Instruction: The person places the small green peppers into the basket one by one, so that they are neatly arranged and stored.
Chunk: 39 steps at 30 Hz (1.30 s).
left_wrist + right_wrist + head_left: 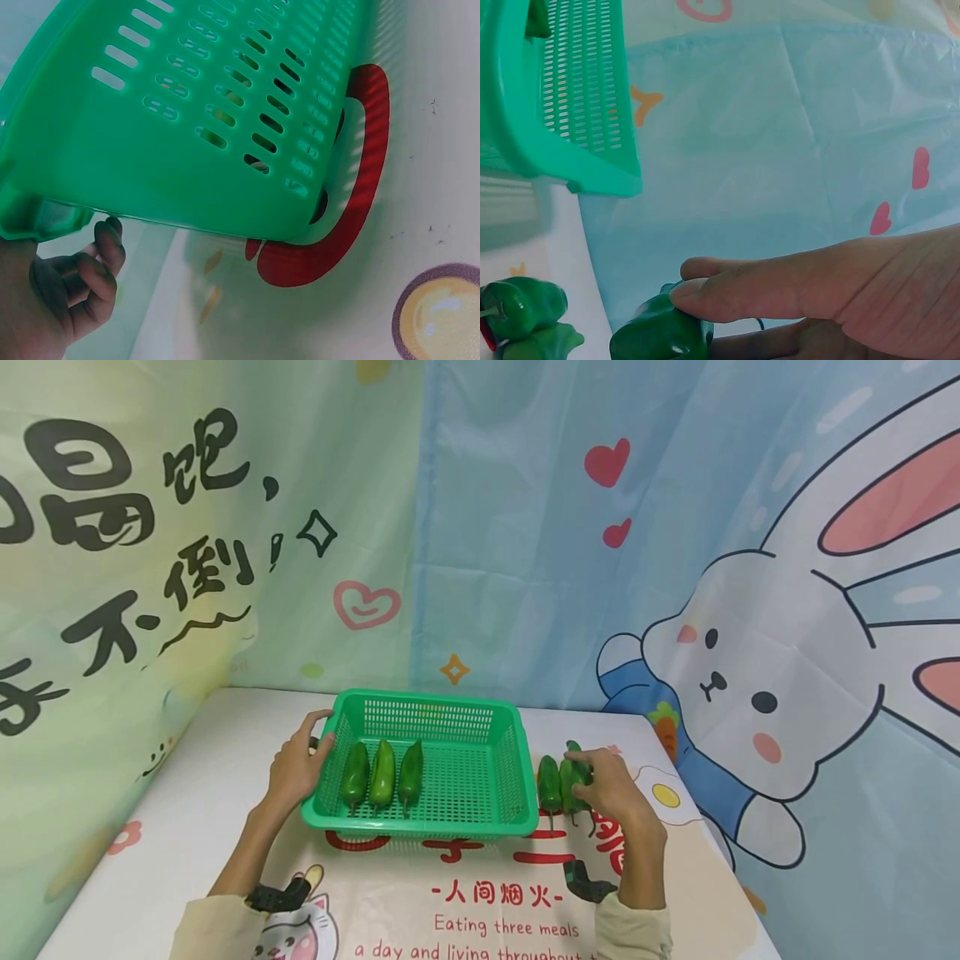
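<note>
My left hand (297,766) holds the left rim of a green plastic basket (420,828). In the left wrist view, fingers (97,292) curl just outside and below that rim. Three green peppers lie side by side in the basket's left half; the middle pepper (382,774) is lighter. Right of the basket, my right hand (611,789) pinches a green pepper (660,334) between thumb and fingers, its stem hanging toward me. Two more peppers lie on the table just left of this hand, one nearer the basket (549,783) and one beside it (544,345).
The basket stands near the back of a table with a printed cloth (465,935). Behind it hangs a curtain (495,568) with a large cartoon rabbit (750,693) at the right. Dark straps with small devices sit on both wrists.
</note>
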Each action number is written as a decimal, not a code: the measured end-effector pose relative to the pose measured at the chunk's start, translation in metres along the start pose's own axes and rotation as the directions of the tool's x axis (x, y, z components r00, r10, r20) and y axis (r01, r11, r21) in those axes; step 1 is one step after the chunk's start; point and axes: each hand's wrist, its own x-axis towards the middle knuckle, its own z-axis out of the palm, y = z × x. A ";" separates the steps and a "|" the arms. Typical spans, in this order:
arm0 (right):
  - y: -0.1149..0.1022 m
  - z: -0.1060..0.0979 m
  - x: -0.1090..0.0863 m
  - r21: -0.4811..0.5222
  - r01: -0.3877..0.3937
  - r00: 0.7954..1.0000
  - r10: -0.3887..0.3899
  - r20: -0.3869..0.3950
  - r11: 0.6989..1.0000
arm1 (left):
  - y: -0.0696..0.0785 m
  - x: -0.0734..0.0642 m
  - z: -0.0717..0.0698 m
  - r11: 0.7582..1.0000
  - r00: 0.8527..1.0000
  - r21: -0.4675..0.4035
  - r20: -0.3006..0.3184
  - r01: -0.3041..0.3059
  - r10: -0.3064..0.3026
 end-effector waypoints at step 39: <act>-0.052 0.011 0.010 0.039 0.113 0.992 -0.115 0.053 0.993 | -0.002 0.000 0.001 1.000 1.000 0.007 0.002 -0.002 0.002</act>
